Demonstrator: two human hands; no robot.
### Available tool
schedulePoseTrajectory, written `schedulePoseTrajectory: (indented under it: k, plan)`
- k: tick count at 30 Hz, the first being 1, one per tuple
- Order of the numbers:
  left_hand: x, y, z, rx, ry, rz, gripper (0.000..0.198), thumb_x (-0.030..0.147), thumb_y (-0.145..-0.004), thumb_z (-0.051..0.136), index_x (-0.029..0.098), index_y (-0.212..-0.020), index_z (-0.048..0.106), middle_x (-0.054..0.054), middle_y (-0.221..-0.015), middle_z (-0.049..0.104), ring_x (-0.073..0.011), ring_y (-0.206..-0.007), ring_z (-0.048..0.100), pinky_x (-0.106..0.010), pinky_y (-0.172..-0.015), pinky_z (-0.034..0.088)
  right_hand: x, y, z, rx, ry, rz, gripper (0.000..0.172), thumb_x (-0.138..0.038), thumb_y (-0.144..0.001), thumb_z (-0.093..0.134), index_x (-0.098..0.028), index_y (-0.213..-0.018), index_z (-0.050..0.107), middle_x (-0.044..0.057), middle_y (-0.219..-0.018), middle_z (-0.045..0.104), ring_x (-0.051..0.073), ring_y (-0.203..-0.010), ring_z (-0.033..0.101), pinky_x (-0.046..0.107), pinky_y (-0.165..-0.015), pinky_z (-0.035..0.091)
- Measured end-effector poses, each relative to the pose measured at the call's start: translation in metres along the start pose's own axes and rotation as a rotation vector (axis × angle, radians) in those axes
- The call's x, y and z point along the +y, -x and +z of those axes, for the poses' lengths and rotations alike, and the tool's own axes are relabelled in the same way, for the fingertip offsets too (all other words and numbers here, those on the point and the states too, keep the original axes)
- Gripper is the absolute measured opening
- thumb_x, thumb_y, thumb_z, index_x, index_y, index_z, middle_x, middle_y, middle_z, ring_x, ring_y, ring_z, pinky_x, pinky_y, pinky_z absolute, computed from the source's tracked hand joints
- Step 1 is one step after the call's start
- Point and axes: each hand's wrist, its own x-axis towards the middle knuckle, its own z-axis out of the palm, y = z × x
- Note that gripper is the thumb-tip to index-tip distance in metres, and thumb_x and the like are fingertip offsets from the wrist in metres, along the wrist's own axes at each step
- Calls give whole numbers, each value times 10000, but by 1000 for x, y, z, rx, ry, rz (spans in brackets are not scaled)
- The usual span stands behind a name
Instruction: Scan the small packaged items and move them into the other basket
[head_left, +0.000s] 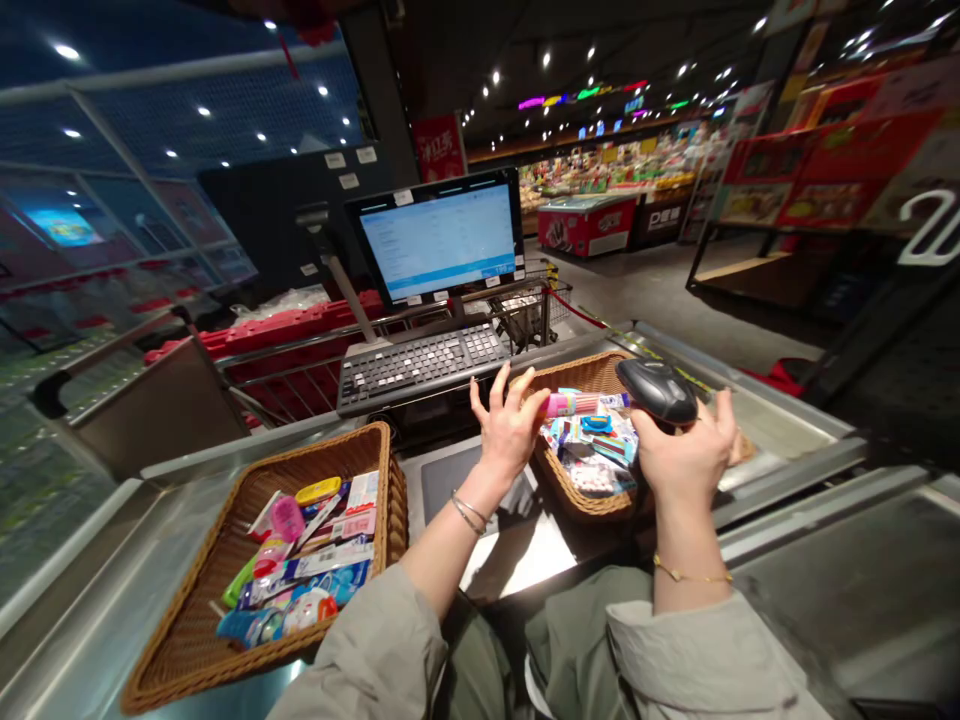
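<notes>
Here, packets (334,560) in baskets (396,495) (592,508), left hand (506,428) round pink tube (564,404), right hand (684,460) round scanner (654,388).

This is a shop, at the place where people pay. At the far edge of the metal counter (787,435) stand a screen (442,240) and a keyboard (424,365). A big basket (396,520) toward the left edge holds little bright packs. Past the far edge are a shopping cart (529,318), a red freezer (589,230) and stands full of goods (637,165).
</notes>
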Motion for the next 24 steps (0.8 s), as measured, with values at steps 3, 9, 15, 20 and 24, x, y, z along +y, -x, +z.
schedulePoseTrajectory:
  k: [3,9,15,20,24]
  plan:
    - [20,-1,12,-95,25,45,343,362,-992,581,399,-1326,648,-14,-1579,512,-325,-1554,281,-745,-1216,134,8,-3,1,50,22,16,568,-517,-661,719,-147,-1092,744,231,-1404,603,405,-1419,458,627,-1197,230]
    - [40,2,22,-275,48,97,594,501,-974,558,264,-1515,486,-93,-1668,358,-359,-1572,218,-778,-1193,193,16,-3,5,24,42,0,531,-489,-683,717,-176,-1111,739,196,-1290,682,386,-1425,452,625,-1206,219]
    - [13,4,2,-189,15,22,501,409,-982,549,253,-1457,544,-98,-1645,401,-331,-1577,219,-732,-1231,143,8,6,14,-15,25,-2,543,-504,-680,710,-165,-1103,740,219,-1365,629,376,-1431,443,619,-1208,215]
    - [-14,16,-22,-132,-11,-37,458,348,-964,593,272,-1415,575,-91,-1626,435,-325,-1563,268,-722,-1233,142,-10,19,22,-34,-16,-45,550,-477,-669,713,-153,-1113,744,229,-1382,611,377,-1425,449,621,-1207,219]
    - [-37,36,-41,-111,-33,-83,420,340,-970,591,271,-1384,601,-93,-1601,473,-324,-1556,288,-708,-1237,143,-22,32,28,-122,8,-123,557,-470,-695,698,-154,-1153,722,224,-1357,626,375,-1441,426,650,-1202,200]
